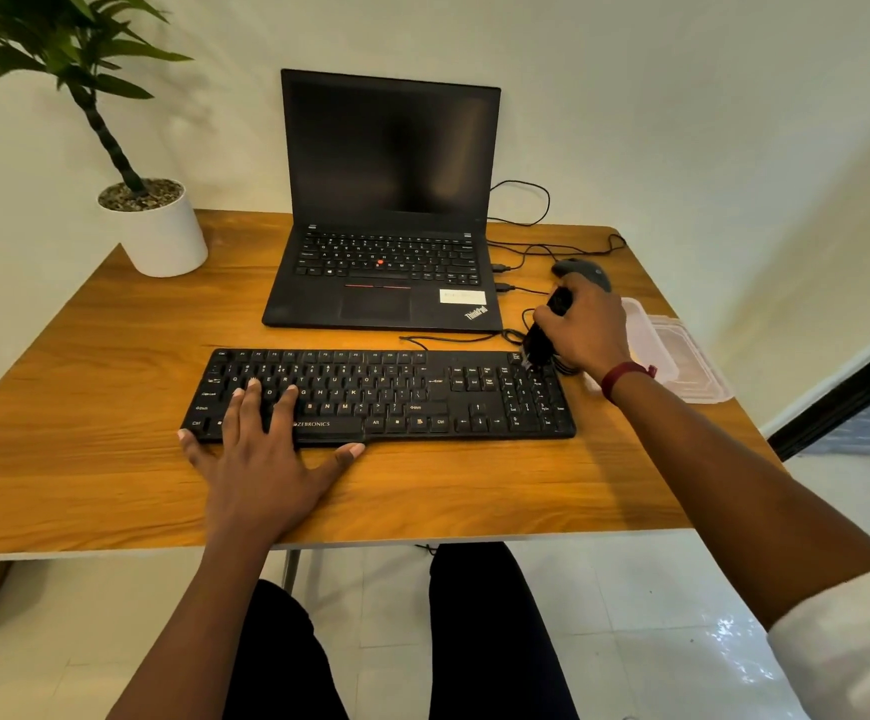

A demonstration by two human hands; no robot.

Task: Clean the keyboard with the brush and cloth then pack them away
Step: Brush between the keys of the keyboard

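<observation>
My right hand [586,327] grips the small black brush [541,345] at the upper-right corner of the flat black plastic keyboard [422,402]. Its long axis extends frame-left, where my left hand [266,449] presses flat, fingers spread.

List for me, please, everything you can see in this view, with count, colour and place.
table: one, wooden brown, under everything
keyboard: one, black, front centre of table
laptop: one, black, open, screen dark, behind keyboard
plant: one, green in white pot, far left corner
mouse: one, dark grey, right of laptop
brush: one, black, over keyboard's right end
container: one, clear plastic, table's right edge
cables: several, black, right of laptop
wristband: one, red, right wrist
hands: two; left hand flat on keyboard's left keys, right hand gripping brush
</observation>
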